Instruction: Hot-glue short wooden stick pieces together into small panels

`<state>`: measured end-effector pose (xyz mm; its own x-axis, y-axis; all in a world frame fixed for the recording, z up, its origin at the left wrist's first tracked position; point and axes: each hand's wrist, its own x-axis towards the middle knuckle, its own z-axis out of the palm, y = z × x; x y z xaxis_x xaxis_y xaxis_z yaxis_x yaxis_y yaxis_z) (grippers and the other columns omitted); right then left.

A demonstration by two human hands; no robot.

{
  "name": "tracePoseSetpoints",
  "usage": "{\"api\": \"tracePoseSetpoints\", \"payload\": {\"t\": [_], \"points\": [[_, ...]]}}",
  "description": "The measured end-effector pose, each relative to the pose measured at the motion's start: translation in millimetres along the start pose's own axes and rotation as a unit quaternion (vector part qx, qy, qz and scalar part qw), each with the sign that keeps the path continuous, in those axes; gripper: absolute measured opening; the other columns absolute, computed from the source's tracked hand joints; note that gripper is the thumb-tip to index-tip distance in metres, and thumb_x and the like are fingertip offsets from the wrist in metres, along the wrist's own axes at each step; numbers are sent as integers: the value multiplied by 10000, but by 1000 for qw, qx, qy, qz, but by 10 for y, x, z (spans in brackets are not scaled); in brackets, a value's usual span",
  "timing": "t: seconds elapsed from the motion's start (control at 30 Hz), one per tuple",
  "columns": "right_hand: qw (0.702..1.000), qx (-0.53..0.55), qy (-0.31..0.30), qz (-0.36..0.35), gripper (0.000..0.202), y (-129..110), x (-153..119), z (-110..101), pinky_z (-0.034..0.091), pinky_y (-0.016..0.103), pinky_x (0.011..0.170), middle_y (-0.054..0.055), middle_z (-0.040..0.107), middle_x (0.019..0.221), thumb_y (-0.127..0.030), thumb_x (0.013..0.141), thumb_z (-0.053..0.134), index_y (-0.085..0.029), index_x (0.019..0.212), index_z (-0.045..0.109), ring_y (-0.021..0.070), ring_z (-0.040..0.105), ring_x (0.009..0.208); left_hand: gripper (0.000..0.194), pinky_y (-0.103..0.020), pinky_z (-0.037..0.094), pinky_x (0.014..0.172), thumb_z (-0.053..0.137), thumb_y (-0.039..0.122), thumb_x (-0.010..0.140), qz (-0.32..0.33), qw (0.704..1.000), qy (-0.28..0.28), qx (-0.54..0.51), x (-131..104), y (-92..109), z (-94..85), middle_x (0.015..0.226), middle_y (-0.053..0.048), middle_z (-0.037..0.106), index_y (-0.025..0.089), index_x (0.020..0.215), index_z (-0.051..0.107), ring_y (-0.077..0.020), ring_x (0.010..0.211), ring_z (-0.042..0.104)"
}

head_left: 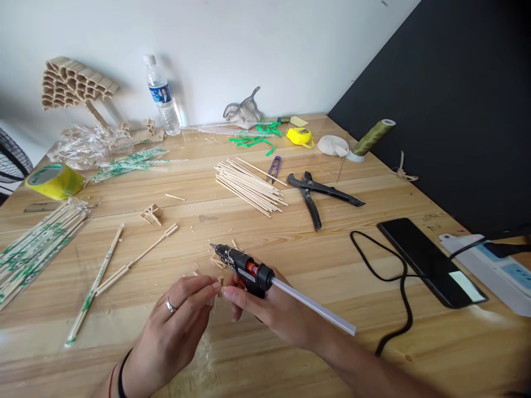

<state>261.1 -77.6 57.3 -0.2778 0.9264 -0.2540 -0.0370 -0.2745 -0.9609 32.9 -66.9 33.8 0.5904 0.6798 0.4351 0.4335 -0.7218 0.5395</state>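
My right hand (271, 304) is wrapped round a black hot glue gun (243, 266), whose nozzle points to the upper left. A long translucent glue stick (313, 305) sticks out of the gun's back end. My left hand (176, 315), with a ring and a black wristband, pinches a small wooden stick piece (220, 283) just below the gun. The right thumb reaches close to that piece; whether it touches cannot be told. Much of the piece is hidden by the fingers. Beyond the hands lie a small wooden stick assembly (152, 214) and a pile of thin wooden sticks (249, 187).
Black cutters (323, 193) and purple snips (274, 167) lie beyond the gun. A phone (431, 260), a cable (404, 287) and a power strip (493, 271) are at right. Wrapped chopsticks (39, 243), yellow tape (55, 181) and a bottle (162, 99) stand or lie left.
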Motion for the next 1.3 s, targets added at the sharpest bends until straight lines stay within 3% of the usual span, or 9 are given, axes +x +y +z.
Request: {"api": "tracePoseSetpoints", "payload": {"t": [0.33, 0.63, 0.8, 0.93, 1.07, 1.17, 1.3], "points": [[998, 16, -43, 39, 472, 38, 20, 19, 529, 307, 693, -16, 624, 663, -656, 889, 712, -197, 807, 637, 173, 635, 639, 423, -275, 589, 993, 554, -39, 935, -6, 1000, -4, -19, 48, 66, -14, 1177, -106, 688, 190, 1286, 615, -197, 1116, 696], [998, -5, -58, 31, 323, 79, 5, 14, 503, 281, 694, -31, 600, 658, -480, 985, 633, -201, 824, 607, 151, 615, 632, 372, -268, 569, 977, 601, -5, 945, -13, 999, -10, -30, 8, 68, 2, 1179, -108, 660, 171, 1273, 602, -199, 1115, 666], [1000, -8, -13, 11, 248, 51, 3, 16, 484, 252, 627, -50, 618, 721, -403, 911, 769, -217, 894, 607, 136, 585, 636, 349, -290, 576, 909, 630, 38, 925, -66, 995, -25, -75, 56, 73, -29, 1139, -84, 655, 207, 1227, 586, -206, 1053, 669], [999, -31, 32, -21, 322, 61, 0, -19, 505, 262, 664, -46, 650, 771, -331, 814, 875, -216, 1007, 645, 145, 603, 689, 312, -291, 575, 856, 688, 114, 913, -112, 988, -32, -104, 123, 73, -62, 1097, -59, 666, 230, 1187, 597, -205, 996, 675], [999, -1, 8, -35, 460, 77, -14, -18, 566, 308, 750, -25, 687, 847, -305, 776, 914, -221, 1147, 656, 180, 674, 766, 310, -305, 570, 862, 698, 137, 909, -131, 982, -47, -131, 144, 68, -61, 1095, -54, 688, 246, 1188, 617, -216, 1004, 683], [998, -29, -10, -47, 418, 84, -30, -7, 570, 338, 814, 18, 720, 967, -284, 785, 907, -213, 1126, 676, 211, 698, 865, 308, -311, 567, 872, 708, 156, 919, -142, 976, -50, -157, 133, 50, -44, 1097, -54, 706, 252, 1200, 628, -221, 1006, 690], [997, -51, 4, -66, 322, 79, -37, -12, 545, 314, 786, 5, 716, 958, -223, 833, 847, -220, 1114, 689, 188, 666, 836, 299, -317, 554, 915, 721, 183, 953, -168, 963, -55, -201, 85, -1, -21, 1131, -48, 718, 274, 1227, 645, -219, 1048, 689]]}}
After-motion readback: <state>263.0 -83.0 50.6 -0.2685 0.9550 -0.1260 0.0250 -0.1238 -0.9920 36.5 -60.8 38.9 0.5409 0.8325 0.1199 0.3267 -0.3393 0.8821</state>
